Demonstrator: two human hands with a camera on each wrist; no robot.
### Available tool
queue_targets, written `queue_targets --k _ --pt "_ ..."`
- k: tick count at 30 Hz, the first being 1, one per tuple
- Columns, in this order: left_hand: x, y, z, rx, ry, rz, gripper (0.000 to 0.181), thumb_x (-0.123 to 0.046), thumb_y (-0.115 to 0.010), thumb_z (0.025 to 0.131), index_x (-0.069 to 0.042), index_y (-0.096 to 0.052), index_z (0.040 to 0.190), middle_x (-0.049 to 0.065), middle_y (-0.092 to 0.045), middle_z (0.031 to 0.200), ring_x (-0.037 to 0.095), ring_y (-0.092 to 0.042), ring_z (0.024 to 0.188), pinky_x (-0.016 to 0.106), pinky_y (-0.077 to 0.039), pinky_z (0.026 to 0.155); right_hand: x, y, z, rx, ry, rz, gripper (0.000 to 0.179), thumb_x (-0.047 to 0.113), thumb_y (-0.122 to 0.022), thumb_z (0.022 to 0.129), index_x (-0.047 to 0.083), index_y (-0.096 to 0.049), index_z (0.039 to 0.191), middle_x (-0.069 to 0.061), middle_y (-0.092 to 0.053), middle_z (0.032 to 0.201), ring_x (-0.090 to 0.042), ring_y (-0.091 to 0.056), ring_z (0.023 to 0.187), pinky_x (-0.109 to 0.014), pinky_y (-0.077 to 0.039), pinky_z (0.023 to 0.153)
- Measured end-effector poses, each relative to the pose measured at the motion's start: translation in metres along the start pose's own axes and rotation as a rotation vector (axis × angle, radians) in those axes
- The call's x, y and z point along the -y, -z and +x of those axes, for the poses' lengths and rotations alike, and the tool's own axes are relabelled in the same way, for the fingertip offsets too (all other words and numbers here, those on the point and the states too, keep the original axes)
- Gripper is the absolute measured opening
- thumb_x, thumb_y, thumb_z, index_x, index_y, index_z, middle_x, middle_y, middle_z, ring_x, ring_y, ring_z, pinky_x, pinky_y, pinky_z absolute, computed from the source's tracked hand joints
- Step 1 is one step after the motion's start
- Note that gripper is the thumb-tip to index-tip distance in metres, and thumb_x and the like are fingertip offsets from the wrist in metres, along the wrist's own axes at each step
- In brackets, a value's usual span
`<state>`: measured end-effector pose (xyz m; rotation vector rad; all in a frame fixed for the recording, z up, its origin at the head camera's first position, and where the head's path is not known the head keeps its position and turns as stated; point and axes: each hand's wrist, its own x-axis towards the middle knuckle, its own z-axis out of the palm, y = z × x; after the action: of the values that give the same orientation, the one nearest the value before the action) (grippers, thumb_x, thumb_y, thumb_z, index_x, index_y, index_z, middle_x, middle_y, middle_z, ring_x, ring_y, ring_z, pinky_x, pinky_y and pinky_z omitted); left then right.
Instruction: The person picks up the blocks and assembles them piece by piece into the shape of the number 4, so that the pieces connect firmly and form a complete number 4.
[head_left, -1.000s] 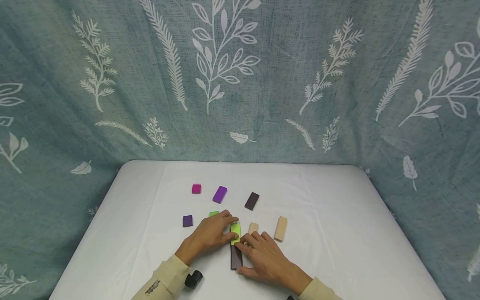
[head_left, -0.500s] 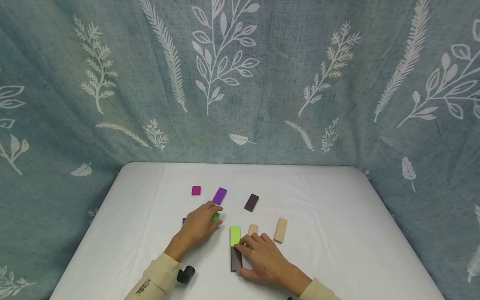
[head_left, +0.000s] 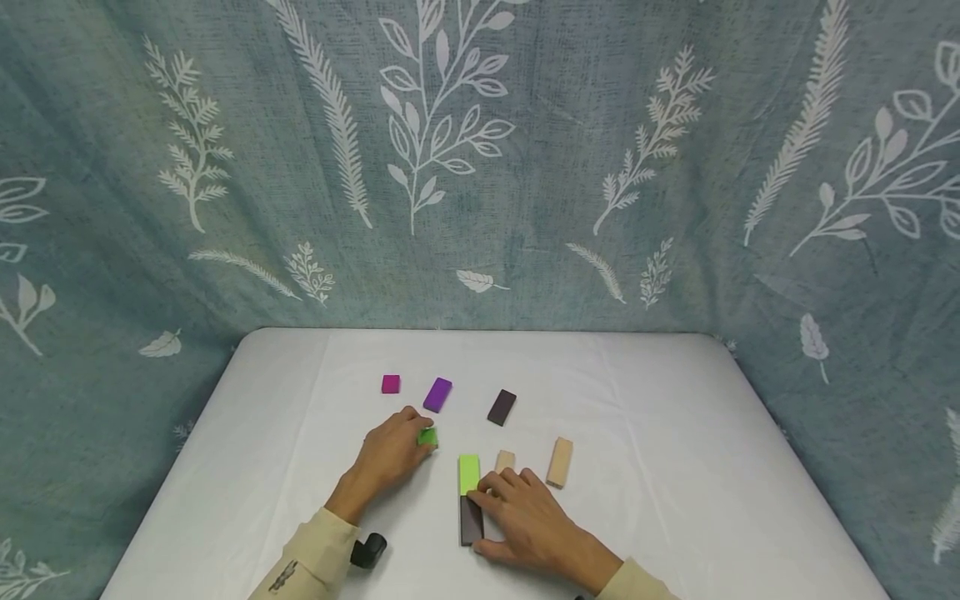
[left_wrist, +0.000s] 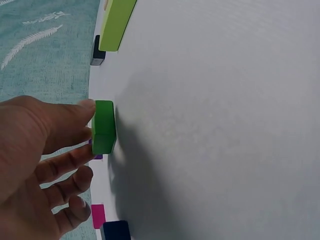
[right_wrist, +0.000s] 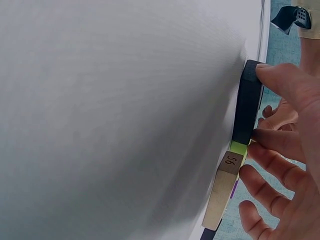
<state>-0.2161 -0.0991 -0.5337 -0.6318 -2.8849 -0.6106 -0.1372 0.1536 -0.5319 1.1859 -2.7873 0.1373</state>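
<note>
My left hand [head_left: 386, 454] pinches a small green block [left_wrist: 104, 127] between thumb and fingers, left of centre on the white table. My right hand [head_left: 528, 518] holds a dark brown rectangular block [head_left: 471, 522] by its ends, thumb at the near end and index finger at the far end, as the right wrist view shows. A lime-green block [head_left: 468, 473] lies end to end with the dark block, on its far side. Close to the right fingertips is a short wooden block [head_left: 505, 461], partly covered by that hand; its end bears a printed mark in the right wrist view.
Behind the hands lie a magenta cube [head_left: 391, 384], a purple block [head_left: 437, 395] and another dark brown block [head_left: 502, 407]. A longer wooden block [head_left: 559, 462] is at the right. In the left wrist view a dark blue block [left_wrist: 115, 231] shows at the bottom edge.
My left hand has left the lime-green block and moved left to the green block, which it now pinches. My right hand has stayed on the dark brown block.
</note>
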Motion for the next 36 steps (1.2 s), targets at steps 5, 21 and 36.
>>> queue_targets --k 5,21,36 --pt "0.0024 -0.0001 0.0012 0.005 0.006 -0.003 0.032 -0.021 -0.080 0.088 -0.005 -0.073 0.115 0.004 -0.065 0.107 0.017 -0.062 0.093 0.038 -0.055 0.079 -0.0003 0.0007 0.0000 -0.010 0.008 -0.002 0.059 0.062 -0.068 0.088 0.020 -0.069 0.129 0.006 -0.059 0.119 -0.012 -0.052 0.102 -0.031 -0.041 0.081" --pt "0.0036 -0.0010 0.0013 0.001 0.007 -0.029 0.029 -0.017 -0.079 0.088 -0.004 -0.073 0.114 0.003 -0.064 0.105 0.015 -0.062 0.092 0.038 -0.055 0.078 -0.0004 0.0009 -0.0006 -0.040 0.022 -0.009 0.060 0.061 -0.070 0.086 0.019 -0.069 0.128 0.005 -0.060 0.118 -0.013 -0.053 0.102 -0.032 -0.041 0.080" --pt "0.0072 -0.0015 0.0007 0.000 0.008 -0.023 0.033 -0.019 -0.081 0.087 -0.004 -0.073 0.115 0.003 -0.065 0.105 0.015 -0.062 0.091 0.037 -0.055 0.079 -0.0032 -0.0004 0.0014 -0.017 -0.009 0.049 0.066 0.067 -0.065 0.087 0.021 -0.065 0.134 0.006 -0.059 0.122 -0.013 -0.051 0.109 -0.034 -0.041 0.085"
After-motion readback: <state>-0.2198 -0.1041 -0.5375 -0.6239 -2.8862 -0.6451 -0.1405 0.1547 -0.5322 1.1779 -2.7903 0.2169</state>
